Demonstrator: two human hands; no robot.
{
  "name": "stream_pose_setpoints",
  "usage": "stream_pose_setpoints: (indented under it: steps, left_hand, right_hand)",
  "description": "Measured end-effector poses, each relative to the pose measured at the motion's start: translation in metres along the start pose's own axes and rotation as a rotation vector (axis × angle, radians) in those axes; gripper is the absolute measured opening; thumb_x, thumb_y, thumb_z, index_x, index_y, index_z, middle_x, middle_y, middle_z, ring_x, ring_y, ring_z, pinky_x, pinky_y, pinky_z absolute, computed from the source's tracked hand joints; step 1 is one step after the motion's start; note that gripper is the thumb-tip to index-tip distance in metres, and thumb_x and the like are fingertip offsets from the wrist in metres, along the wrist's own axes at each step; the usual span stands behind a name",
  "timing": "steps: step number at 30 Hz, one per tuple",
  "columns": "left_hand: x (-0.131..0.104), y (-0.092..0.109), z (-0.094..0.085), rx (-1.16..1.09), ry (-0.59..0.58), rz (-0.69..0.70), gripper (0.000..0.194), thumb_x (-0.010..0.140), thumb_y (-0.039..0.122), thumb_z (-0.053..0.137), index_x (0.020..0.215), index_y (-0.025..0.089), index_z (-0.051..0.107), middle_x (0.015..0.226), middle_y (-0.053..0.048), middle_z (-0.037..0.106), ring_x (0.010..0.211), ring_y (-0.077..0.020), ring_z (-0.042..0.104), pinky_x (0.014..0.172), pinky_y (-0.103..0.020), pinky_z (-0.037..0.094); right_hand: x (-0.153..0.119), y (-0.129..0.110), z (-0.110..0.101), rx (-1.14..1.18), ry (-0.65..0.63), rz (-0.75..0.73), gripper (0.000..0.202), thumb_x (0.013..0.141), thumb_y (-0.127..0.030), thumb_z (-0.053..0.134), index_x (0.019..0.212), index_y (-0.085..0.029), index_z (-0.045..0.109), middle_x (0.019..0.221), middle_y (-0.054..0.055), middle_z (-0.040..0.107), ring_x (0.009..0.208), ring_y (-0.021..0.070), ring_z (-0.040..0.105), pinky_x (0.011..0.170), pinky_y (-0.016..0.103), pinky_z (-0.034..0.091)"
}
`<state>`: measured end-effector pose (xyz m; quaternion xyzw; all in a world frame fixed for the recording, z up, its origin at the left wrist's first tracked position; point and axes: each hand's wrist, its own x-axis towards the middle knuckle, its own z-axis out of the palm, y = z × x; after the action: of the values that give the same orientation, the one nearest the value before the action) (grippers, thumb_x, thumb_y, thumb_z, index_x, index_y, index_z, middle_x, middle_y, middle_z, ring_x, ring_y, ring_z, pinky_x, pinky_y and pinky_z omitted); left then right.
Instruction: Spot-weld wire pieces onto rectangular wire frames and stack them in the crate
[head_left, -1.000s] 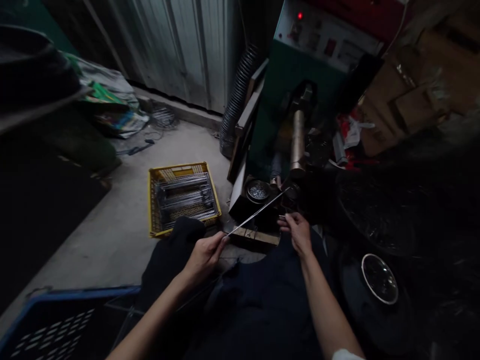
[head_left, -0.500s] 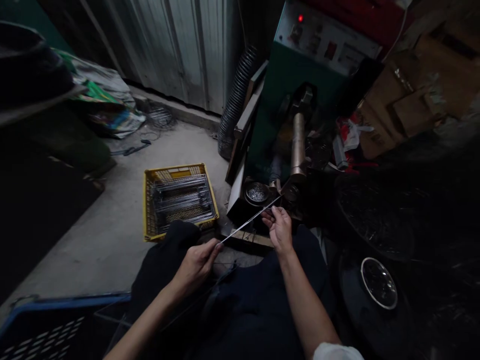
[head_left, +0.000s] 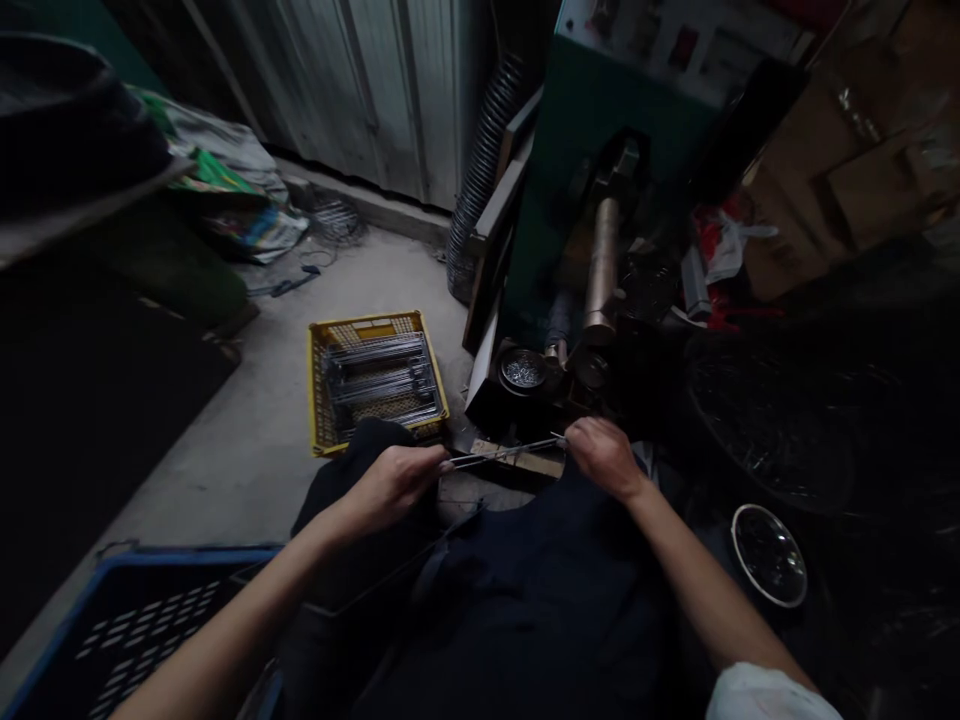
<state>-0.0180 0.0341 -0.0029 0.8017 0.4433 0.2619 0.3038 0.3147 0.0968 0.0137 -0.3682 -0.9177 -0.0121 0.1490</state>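
Thin metal wire rods (head_left: 504, 453) stretch nearly level between my two hands, above my lap. My left hand (head_left: 405, 478) is closed round their left end. At the other end, my right hand (head_left: 602, 455) grips them with curled fingers, and a short tip sticks out near the thumb. Just beyond the hands stands a green machine (head_left: 555, 120) with a copper-coloured cylinder arm (head_left: 601, 270). At its base sits a round dish (head_left: 523, 371) of small shiny metal pieces. Whether the wires are separate or one bent frame, I cannot tell.
On the floor ahead to the left is a yellow crate (head_left: 311, 390) holding wire frames. A blue crate (head_left: 112, 565) stands at lower left. To the right are a round shiny-rimmed dish (head_left: 769, 555) and cardboard boxes (head_left: 862, 200). A ribbed hose (head_left: 484, 170) runs beside the machine.
The wire has come away from the machine's tip and down towards my lap, turning nearly level. My right hand has moved right and lower, now gripping the wire's end. The view has shifted slightly.
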Motion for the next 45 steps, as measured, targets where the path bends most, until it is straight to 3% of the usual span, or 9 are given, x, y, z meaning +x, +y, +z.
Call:
stream_pose_setpoints:
  steps: [9,15,19,22,25,28,32,37,45]
  left_hand:
    - [0.007,0.019,0.018,0.249,0.292,0.046,0.026,0.096,0.027,0.046,0.074,0.017,0.056,0.062,0.001,0.058,0.051,-0.0095,0.048,0.052,-0.021,0.033]
    - [0.008,0.019,0.024,0.275,0.32,-0.002,0.026,0.095,0.024,0.048,0.072,0.015,0.056,0.06,0.0,0.057,0.05,-0.0098,0.049,0.052,-0.021,0.034]
    - [0.009,0.02,0.016,0.208,0.293,-0.015,0.024,0.094,0.026,0.049,0.076,0.014,0.06,0.06,0.0,0.058,0.05,-0.0096,0.051,0.052,-0.02,0.035]
    - [0.01,0.021,0.012,0.099,0.236,-0.021,0.022,0.095,0.026,0.049,0.084,0.013,0.064,0.063,0.0,0.062,0.053,-0.0094,0.056,0.054,-0.018,0.038]
    - [0.009,0.021,0.018,0.077,0.27,0.0,0.025,0.095,0.027,0.048,0.086,0.011,0.065,0.064,-0.001,0.064,0.053,-0.0099,0.059,0.054,-0.017,0.04]
    - [0.005,0.021,0.031,0.086,0.353,0.005,0.027,0.096,0.027,0.047,0.084,0.01,0.065,0.061,-0.001,0.063,0.05,-0.01,0.059,0.052,-0.017,0.041]
    - [0.0,0.019,0.041,0.117,0.409,0.003,0.024,0.096,0.025,0.048,0.089,0.01,0.066,0.067,-0.003,0.068,0.055,-0.0113,0.064,0.054,-0.017,0.044]
    - [-0.006,0.014,0.041,0.147,0.409,-0.011,0.024,0.096,0.026,0.048,0.09,0.01,0.066,0.069,-0.003,0.069,0.057,-0.0121,0.066,0.057,-0.017,0.046]
    - [-0.01,0.012,0.037,0.162,0.424,-0.046,0.023,0.096,0.026,0.048,0.09,0.011,0.065,0.068,-0.002,0.068,0.057,-0.0117,0.065,0.058,-0.017,0.047]
  right_hand:
    - [-0.004,-0.01,0.012,-0.099,0.144,0.146,0.02,0.097,-0.027,0.047,0.084,-0.019,0.06,0.072,0.003,0.056,0.07,0.0167,0.05,0.07,0.028,0.033]
    - [-0.002,-0.008,0.018,-0.043,0.168,0.212,0.016,0.096,-0.024,0.049,0.086,-0.02,0.061,0.075,0.004,0.059,0.075,0.0174,0.053,0.073,0.028,0.035]
    - [0.003,-0.005,0.013,0.038,0.172,0.196,0.016,0.096,-0.025,0.05,0.087,-0.02,0.062,0.078,0.004,0.061,0.076,0.0177,0.055,0.074,0.029,0.038]
    - [0.004,-0.009,0.004,0.202,0.284,0.219,0.013,0.094,-0.028,0.054,0.087,-0.02,0.063,0.092,0.006,0.065,0.089,0.0191,0.058,0.083,0.032,0.042]
    - [-0.002,-0.019,0.005,0.389,0.569,0.485,0.011,0.09,-0.029,0.059,0.086,-0.021,0.065,0.092,0.005,0.065,0.089,0.0185,0.06,0.083,0.032,0.045]
    - [-0.006,-0.028,0.026,0.677,0.738,0.84,0.017,0.086,-0.036,0.063,0.082,-0.019,0.064,0.071,-0.001,0.061,0.067,0.0138,0.06,0.069,0.027,0.05]
    - [0.007,-0.034,0.058,1.291,0.769,1.101,0.029,0.076,-0.044,0.071,0.081,-0.018,0.061,0.068,-0.003,0.061,0.056,0.0109,0.061,0.054,0.023,0.052]
    - [0.036,-0.043,0.06,1.686,0.828,1.107,0.03,0.07,-0.037,0.077,0.083,-0.018,0.06,0.075,0.0,0.069,0.069,0.0123,0.07,0.058,0.018,0.055]
    - [0.052,-0.059,0.047,1.814,0.85,1.106,0.024,0.073,-0.03,0.076,0.084,-0.019,0.057,0.079,0.004,0.073,0.075,0.0155,0.073,0.059,0.018,0.055]
